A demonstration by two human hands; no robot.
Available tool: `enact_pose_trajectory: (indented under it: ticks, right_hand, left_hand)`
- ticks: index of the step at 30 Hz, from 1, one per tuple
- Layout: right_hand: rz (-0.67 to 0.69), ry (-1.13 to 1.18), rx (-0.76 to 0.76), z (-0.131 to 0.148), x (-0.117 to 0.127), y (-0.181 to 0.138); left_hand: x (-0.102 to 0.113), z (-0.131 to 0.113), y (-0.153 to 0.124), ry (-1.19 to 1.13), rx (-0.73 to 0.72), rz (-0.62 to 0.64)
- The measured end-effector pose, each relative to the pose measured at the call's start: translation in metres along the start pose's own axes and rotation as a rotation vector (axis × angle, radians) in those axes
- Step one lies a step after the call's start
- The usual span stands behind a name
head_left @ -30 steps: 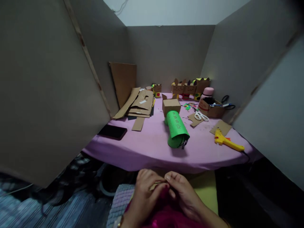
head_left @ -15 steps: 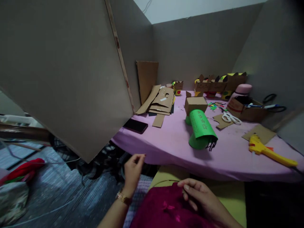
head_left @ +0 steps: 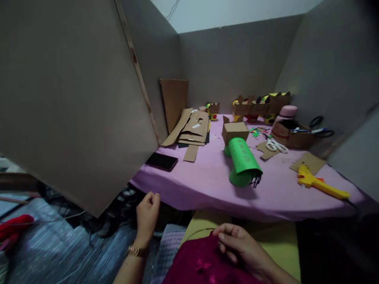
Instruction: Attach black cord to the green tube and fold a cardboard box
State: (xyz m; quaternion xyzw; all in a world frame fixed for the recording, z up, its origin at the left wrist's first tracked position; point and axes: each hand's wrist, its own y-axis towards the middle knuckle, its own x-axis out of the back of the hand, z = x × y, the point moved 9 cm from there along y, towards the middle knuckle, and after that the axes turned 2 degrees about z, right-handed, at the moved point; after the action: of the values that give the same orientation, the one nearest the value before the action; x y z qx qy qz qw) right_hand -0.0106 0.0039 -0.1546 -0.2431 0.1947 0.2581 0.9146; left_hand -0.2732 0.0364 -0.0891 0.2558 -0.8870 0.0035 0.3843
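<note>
My left hand point(head_left: 148, 213) is held in a loose fist in front of the table's near edge, left of my lap. Nothing shows in it. Over my lap, my right hand point(head_left: 237, 244) has loosely bent fingers with gaps between them and no object visible. Beyond both hands, on the pink tablecloth point(head_left: 189, 185), stands a paper animal figure: a green body point(head_left: 243, 156) on green legs, a cardboard box head point(head_left: 235, 132) with ears, and a black fringe point(head_left: 256, 180) at the near end. Neither hand touches it.
A phone point(head_left: 161, 161) and stacked cardboard point(head_left: 194, 128) lie left. To the right are white scissors point(head_left: 276, 146), a yellow glue gun point(head_left: 321, 183) with a cord, and a cardboard box point(head_left: 293, 138) of tools. Similar figures point(head_left: 254, 108) line the back. A large panel point(head_left: 74, 98) stands left.
The view has turned slightly right, shifting the scene left. My left hand has curled tighter and drawn a little left. My right hand and the green figure keep their places.
</note>
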Motion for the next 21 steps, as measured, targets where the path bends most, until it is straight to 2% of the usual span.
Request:
enact_pose_trajectory:
  ticks: [2,4,6,7,10,14,17,19,21]
  right_hand:
    - [-0.008,-0.004,0.065,0.009,-0.003,0.000]
    - [-0.020,-0.007,0.166,0.023,-0.003,-0.002]
    - [-0.067,-0.032,0.280,0.038,0.003,-0.007]
    - [-0.098,-0.057,0.323,0.044,0.006,-0.011]
    - [-0.127,-0.188,0.390,0.058,0.010,-0.023]
    - [-0.090,-0.328,0.499,0.083,0.008,-0.042]
    - [-0.282,-0.381,0.638,0.114,0.035,-0.056]
    - [-0.453,-0.372,0.689,0.133,0.063,-0.064]
    - [-0.542,-0.305,0.710,0.149,0.088,-0.066]
  left_hand:
    - [-0.022,-0.046,-0.013,-0.104,-0.134,0.109]
    - [-0.050,-0.093,-0.041,-0.213,-0.300,0.278]
    - [-0.086,-0.137,-0.085,-0.328,-0.503,0.618]
    - [-0.098,-0.149,-0.103,-0.371,-0.534,0.738]
    - [-0.110,-0.166,-0.124,-0.517,-0.472,0.916]
    - [-0.103,-0.186,-0.113,-0.533,-0.461,0.946]
    - [-0.099,-0.202,-0.095,-0.545,-0.370,0.875]
    - [-0.099,-0.208,-0.080,-0.622,-0.209,0.779]
    - [-0.105,-0.214,-0.071,-0.696,-0.062,0.734]
